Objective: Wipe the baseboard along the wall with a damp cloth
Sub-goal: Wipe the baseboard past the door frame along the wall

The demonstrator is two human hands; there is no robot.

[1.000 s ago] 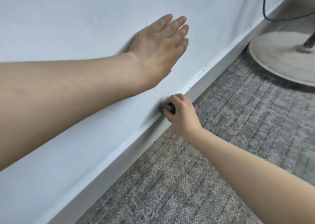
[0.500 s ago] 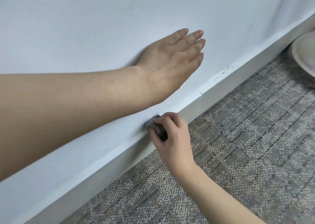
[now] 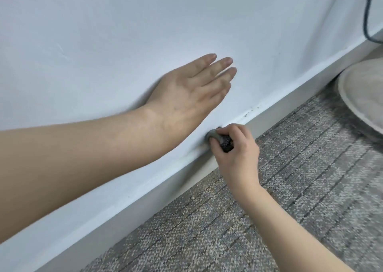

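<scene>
Grey cloth (image 3: 224, 142) on baseboard (image 3: 290, 100) edge

One view only: head cam, looking fwd and down, tilted, v. close to wall (image 3: 124, 33) and baseboard (image 3: 294, 97), low over carpet (image 3: 290, 188). No 2nd view to overlap.

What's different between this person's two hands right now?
The left hand lies flat with straight fingers, while the right hand is curled round a grey cloth. The left hand rests higher up on the wall; the right hand is lower, with the cloth at the top edge of the baseboard. The left hand holds nothing; the right hand grips the cloth. Both are bare.
</scene>
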